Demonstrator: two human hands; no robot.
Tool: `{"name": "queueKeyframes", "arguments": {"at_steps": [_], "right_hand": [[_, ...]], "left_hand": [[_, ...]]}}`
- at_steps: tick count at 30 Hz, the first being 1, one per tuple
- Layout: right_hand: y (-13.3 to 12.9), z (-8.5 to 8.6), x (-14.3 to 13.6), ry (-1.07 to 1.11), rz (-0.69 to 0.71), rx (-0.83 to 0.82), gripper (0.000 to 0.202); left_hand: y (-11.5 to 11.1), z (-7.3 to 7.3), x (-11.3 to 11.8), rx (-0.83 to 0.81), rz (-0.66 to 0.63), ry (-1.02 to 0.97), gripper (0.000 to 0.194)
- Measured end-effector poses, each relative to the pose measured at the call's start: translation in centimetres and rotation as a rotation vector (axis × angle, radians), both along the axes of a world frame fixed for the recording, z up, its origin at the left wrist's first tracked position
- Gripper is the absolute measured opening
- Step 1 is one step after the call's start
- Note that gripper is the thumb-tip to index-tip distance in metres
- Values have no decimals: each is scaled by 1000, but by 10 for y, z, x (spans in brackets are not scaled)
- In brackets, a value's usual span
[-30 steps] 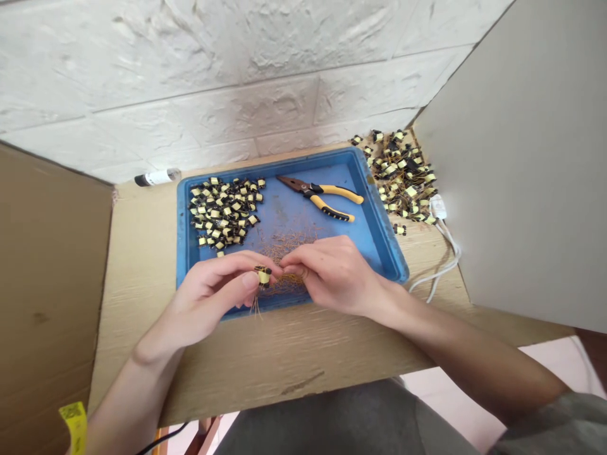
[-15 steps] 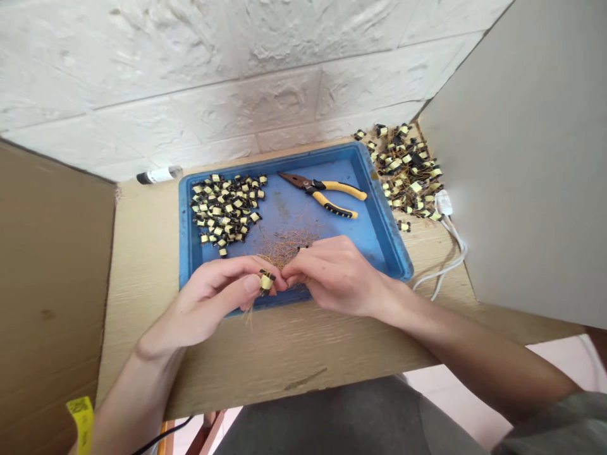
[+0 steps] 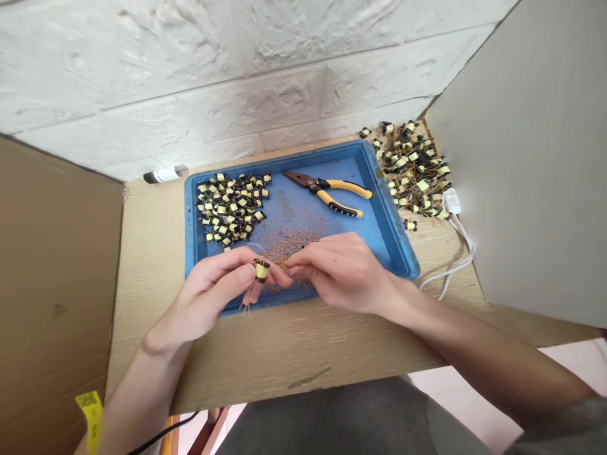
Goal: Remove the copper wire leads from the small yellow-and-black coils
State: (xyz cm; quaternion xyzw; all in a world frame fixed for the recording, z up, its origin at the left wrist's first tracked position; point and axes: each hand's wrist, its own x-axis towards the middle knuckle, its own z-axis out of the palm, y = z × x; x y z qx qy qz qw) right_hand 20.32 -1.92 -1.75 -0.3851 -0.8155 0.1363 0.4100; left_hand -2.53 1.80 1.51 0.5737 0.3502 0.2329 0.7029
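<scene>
My left hand [image 3: 222, 278] pinches a small transformer coil [image 3: 261, 271] with black ends and a yellow tape band. Thin copper wires stick out above it and hang below it. To its right, my right hand [image 3: 344, 272] is closed, thumb and fingertips together; a tiny dark bit shows above its forefinger, and what the fingers hold is hidden. Both hands are over the front of a blue tray [image 3: 393, 243]. Beneath and behind the fingertips lies a heap of copper wire clippings [image 3: 296, 243].
A pile of similar coils [image 3: 232, 205] fills the tray's left side. Long-nose pliers [image 3: 327, 189] with yellow-black handles lie at its back. More coils with long wires [image 3: 415, 167] lie right of the tray, beside a white cable [image 3: 467, 246]. Cardboard panels [image 3: 57, 278] flank the table.
My hands have drawn slightly apart, leaving a small gap between the fingertips. The coil in my left hand has turned more upright. The whole view has shifted a little.
</scene>
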Motion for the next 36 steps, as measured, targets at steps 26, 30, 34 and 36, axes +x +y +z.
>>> {"name": "queueKeyframes", "arguments": {"at_steps": [26,30,34,36], "right_hand": [[-1,13,-4,29,-208,11,30],[0,14,-3,34,-210,-2,41],[0,11,-4,29,-226,-58,20],[-1,10,-4,50,-244,-67,15]], "left_hand": [[1,3,8,-158,103,-181,29],[1,3,8,-151,116,-181,29],[0,2,8,-151,123,-188,28],[0,1,7,-149,124,-189,28]]}}
